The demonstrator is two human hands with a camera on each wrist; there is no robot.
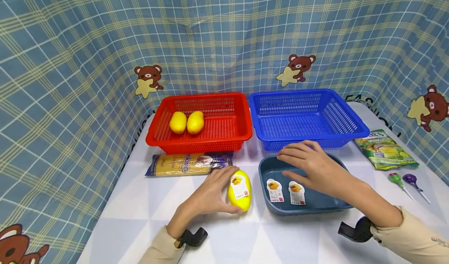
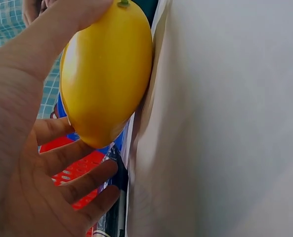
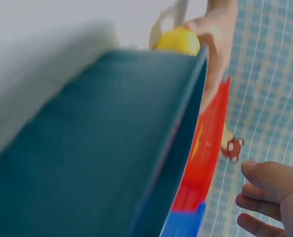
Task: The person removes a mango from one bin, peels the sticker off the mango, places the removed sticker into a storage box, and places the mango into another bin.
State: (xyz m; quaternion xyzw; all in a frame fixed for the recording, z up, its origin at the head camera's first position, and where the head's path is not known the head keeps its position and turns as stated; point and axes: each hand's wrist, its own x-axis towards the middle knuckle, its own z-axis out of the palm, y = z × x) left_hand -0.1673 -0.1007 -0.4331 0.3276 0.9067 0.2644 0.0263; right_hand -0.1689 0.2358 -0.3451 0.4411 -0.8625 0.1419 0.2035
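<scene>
A yellow mango (image 1: 246,201) with a white fruit sticker (image 1: 239,186) on top lies on the table. My left hand (image 1: 214,192) holds it from the left, the thumb at its near end and fingers at its far end. In the left wrist view, the mango (image 2: 106,69) shows its green stem spot near the thumb. My right hand (image 1: 312,168), fingers spread and holding nothing, hovers over a dark teal tray (image 1: 324,201). Two more fruit stickers (image 1: 275,190) are on the tray's left part. The right wrist view shows the same hand (image 3: 279,197) beyond the tray's side.
Behind stand a red basket (image 1: 221,128) with two mangoes (image 1: 195,122) and a blue basket (image 1: 291,125). A pasta pack (image 1: 186,164) lies before the red one. At right are a green candy bag (image 1: 384,149) and two lollipops (image 1: 395,178). Checked cloth (image 1: 224,34) hangs around the table.
</scene>
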